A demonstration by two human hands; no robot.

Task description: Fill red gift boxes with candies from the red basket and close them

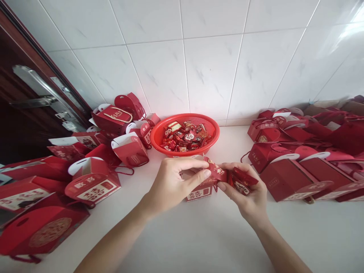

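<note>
Between thumb and fingers, my left hand (173, 180) pinches one end of a red wrapped candy (217, 172) with gold print. My right hand (248, 201) is closed around more wrapped candies (241, 185), and its fingertips touch the other end of that same candy. Below and behind both hands stands a small red gift box (199, 193) with white lettering panels; the hands hide most of it. Just beyond is a red plastic basket (156, 142) holding many wrapped candies (187, 138).
Red gift boxes (93, 182) with cord handles crowd the left side. More red boxes (295, 178) stand in rows at right. A white tiled wall (210, 76) rises behind the white tabletop (182, 242). A dark door with a metal handle (36, 101) is at far left.
</note>
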